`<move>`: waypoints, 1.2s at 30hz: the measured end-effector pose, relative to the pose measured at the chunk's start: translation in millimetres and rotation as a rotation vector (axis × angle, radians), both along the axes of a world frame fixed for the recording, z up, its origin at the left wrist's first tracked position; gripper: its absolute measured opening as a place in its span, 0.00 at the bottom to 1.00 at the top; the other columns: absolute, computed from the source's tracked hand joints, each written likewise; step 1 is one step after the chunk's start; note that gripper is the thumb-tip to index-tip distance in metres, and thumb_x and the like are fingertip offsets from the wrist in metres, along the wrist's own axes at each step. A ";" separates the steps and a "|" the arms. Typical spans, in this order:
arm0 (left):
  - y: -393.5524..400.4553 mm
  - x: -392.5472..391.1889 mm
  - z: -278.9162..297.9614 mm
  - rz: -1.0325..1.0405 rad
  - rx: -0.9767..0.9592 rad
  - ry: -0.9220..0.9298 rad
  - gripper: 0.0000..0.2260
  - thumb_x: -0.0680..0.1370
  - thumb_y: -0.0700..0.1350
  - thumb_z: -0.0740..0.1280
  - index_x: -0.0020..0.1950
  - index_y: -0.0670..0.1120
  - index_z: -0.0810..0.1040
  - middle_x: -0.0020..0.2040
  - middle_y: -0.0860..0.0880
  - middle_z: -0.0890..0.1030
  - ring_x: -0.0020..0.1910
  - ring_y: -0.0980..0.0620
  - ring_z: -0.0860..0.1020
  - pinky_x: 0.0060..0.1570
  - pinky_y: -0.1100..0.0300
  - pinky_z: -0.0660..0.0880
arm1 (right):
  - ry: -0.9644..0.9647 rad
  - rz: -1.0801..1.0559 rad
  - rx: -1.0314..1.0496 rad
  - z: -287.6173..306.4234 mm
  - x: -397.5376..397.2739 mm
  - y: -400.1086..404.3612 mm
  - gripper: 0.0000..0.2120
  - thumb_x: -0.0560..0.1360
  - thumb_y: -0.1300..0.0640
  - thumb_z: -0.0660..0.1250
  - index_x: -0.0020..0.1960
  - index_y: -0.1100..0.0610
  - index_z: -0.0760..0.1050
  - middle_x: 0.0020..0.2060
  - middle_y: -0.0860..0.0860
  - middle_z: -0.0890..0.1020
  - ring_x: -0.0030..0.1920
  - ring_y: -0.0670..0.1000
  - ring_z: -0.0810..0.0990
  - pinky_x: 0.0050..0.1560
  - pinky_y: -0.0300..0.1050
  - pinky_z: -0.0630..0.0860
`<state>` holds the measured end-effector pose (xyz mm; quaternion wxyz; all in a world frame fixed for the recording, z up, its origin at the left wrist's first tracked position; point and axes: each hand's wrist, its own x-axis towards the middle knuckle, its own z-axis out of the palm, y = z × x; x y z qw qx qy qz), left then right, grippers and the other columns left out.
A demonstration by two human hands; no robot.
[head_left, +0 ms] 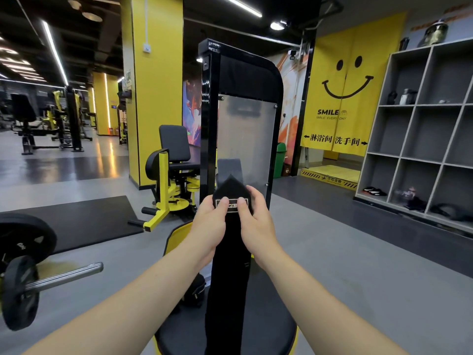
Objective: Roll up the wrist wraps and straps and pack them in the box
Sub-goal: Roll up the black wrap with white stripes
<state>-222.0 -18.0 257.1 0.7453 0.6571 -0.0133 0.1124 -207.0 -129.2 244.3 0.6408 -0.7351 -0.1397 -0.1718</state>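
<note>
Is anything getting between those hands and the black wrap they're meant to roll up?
No. The left hand and right hand already pinch the top end of the black wrist wrap, thumbs on its label. The box is not in view.

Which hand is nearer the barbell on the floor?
Left. The left hand pinches the black wrist wrap on the side facing the barbell; the right hand grips the wrap's far edge, farther from it.

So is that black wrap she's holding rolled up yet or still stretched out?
Stretched out. The wrist wrap hangs flat and long from both hands, which pinch its top end.
</note>
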 end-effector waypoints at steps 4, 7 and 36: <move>2.1 8.2 15.9 0.029 -0.095 0.006 0.10 0.87 0.48 0.59 0.65 0.47 0.75 0.56 0.44 0.83 0.53 0.46 0.83 0.44 0.53 0.80 | 0.086 0.063 -0.041 -9.3 -7.4 -4.6 0.13 0.86 0.50 0.58 0.70 0.46 0.67 0.55 0.40 0.80 0.54 0.39 0.79 0.45 0.27 0.76; 0.4 14.5 24.3 0.041 -0.111 0.013 0.11 0.87 0.48 0.59 0.65 0.46 0.74 0.56 0.43 0.82 0.52 0.45 0.82 0.42 0.54 0.80 | 0.094 0.024 -0.097 -18.0 -10.8 -4.6 0.11 0.86 0.49 0.59 0.65 0.51 0.71 0.53 0.44 0.82 0.54 0.46 0.81 0.49 0.34 0.78; -9.3 23.4 -43.5 -0.078 0.317 0.062 0.11 0.86 0.54 0.56 0.62 0.51 0.73 0.62 0.47 0.80 0.62 0.47 0.77 0.67 0.44 0.74 | 0.221 -0.054 0.051 -18.7 23.5 -17.9 0.13 0.85 0.48 0.59 0.64 0.50 0.76 0.55 0.48 0.84 0.57 0.49 0.83 0.58 0.51 0.82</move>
